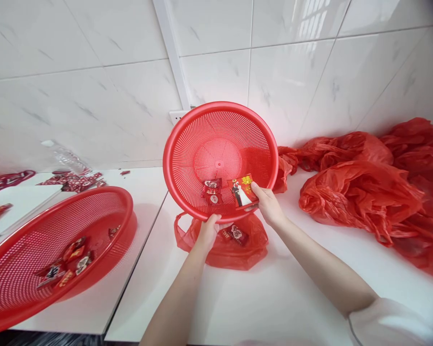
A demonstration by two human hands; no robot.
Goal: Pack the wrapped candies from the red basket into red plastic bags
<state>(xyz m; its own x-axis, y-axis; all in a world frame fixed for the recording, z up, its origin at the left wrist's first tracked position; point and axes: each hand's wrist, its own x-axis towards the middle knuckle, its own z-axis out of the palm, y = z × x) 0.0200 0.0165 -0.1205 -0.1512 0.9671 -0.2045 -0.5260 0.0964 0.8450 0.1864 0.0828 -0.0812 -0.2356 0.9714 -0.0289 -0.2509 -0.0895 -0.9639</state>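
A red perforated plastic basket point(220, 115) is tilted toward me above the table. My left hand point(210, 231) is closed on its lower rim. My right hand point(269, 204), at the basket's lower right, pinches a small red packet point(241, 191) printed with a couple in wedding clothes, holding it inside the basket. A few dark red wrapped sweets point(212, 191) lie in the basket to the left of that packet. Beneath the basket, an open red plastic bag point(236, 257) sits on the table with a wrapped sweet point(237, 234) in it.
Another red basket point(124, 206) with several wrapped sweets stands at the left. Crumpled red plastic bags point(361, 192) are heaped on the right. Loose wrappers point(75, 182) and a clear plastic bottle point(70, 158) lie at the back left. A seam divides the white tables.
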